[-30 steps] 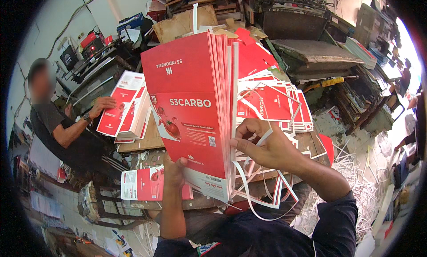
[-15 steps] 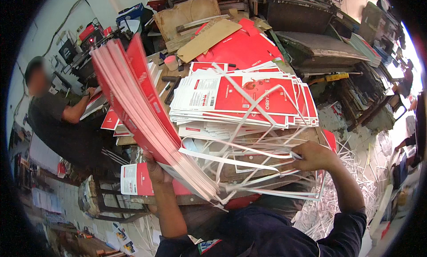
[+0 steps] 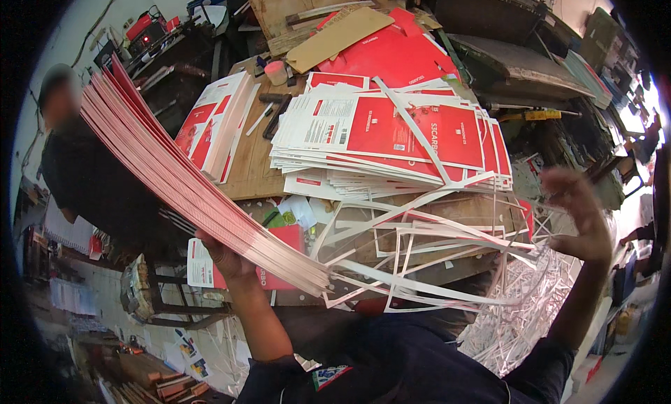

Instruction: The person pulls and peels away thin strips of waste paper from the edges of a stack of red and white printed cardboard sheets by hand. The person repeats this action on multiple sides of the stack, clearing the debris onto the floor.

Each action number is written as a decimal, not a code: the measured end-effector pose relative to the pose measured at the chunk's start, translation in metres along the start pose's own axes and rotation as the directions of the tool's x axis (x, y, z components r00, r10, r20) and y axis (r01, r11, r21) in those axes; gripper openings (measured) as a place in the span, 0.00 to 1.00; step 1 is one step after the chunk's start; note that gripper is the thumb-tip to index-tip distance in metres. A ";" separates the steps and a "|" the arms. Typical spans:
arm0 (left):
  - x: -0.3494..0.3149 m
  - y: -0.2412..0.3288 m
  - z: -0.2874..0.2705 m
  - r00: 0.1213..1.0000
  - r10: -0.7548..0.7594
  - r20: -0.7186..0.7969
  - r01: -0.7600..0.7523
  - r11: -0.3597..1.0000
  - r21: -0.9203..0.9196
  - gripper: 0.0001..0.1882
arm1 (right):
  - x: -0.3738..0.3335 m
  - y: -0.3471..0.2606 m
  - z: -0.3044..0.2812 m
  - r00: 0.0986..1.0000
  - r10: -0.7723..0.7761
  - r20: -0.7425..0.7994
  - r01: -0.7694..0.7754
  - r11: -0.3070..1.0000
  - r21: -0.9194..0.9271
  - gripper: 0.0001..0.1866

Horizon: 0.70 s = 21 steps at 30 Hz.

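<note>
My left hand (image 3: 231, 258) grips a thick, bowed stack of red-and-white printed sheets (image 3: 189, 187) near its lower end; the stack fans up toward the far left. Thin white paper trimmings (image 3: 419, 236) hang in a tangle from the stack's lower end and stretch to the right over the table edge. My right hand (image 3: 580, 215) is raised beyond the trimmings, its fingers apart and somewhat blurred, with nothing in them. In front of me lies a pile of red-and-white printed sheets (image 3: 391, 131), with one white strip lying across its top.
A smaller stack of printed sheets (image 3: 231, 124) lies on the wooden table (image 3: 262, 170), near a dark tool (image 3: 279, 114) and a pink-lidded jar (image 3: 275, 73). Brown cardboard (image 3: 339, 39) lies behind. Shredded strips (image 3: 524, 299) heap on the floor at right. Another person (image 3: 91, 173) stands at left.
My right hand has let go of the trimmings and moved up and to the right. The stack in my left hand has tipped further left and down, uncovering a smaller stack on the table.
</note>
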State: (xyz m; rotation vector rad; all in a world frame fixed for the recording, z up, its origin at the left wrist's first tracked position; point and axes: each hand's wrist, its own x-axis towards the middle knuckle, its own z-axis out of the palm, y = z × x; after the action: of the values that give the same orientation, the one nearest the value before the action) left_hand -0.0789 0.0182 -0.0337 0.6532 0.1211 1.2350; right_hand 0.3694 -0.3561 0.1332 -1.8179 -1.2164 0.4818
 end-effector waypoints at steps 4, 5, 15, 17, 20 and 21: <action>-0.003 -0.026 0.012 0.959 0.065 -0.277 -0.066 0.998 0.007 0.36 | 0.023 -0.070 0.072 0.898 -0.425 0.115 0.426 0.905 0.015 0.74; -0.003 -0.034 0.016 0.974 0.111 -0.197 -0.102 0.993 0.057 0.36 | 0.035 -0.075 0.107 0.836 -0.475 0.275 0.499 0.867 -0.020 0.77; -0.031 -0.030 0.029 0.954 0.074 0.289 -0.083 0.996 0.019 0.23 | 0.052 -0.002 0.328 0.536 -0.625 0.567 0.395 0.779 0.486 0.59; -0.029 -0.030 0.025 0.978 0.104 0.183 -0.103 0.995 -0.017 0.24 | 0.046 -0.006 0.338 0.650 -0.588 0.482 0.471 0.809 0.351 0.44; -0.022 -0.024 0.009 0.935 0.109 0.339 -0.070 0.990 -0.125 0.26 | 0.036 -0.003 0.337 0.505 -0.227 0.833 0.460 0.887 -0.037 0.29; -0.021 -0.019 0.000 0.937 0.127 0.326 -0.100 0.990 -0.097 0.26 | 0.023 0.007 0.328 0.583 -0.310 0.751 0.383 0.920 0.082 0.25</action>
State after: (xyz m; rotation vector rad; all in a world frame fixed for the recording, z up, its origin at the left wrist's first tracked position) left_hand -0.0709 -0.0043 -0.0489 0.7982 -0.2490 1.2165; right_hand 0.1513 -0.1900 -0.0481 -1.3858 -2.1500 1.0316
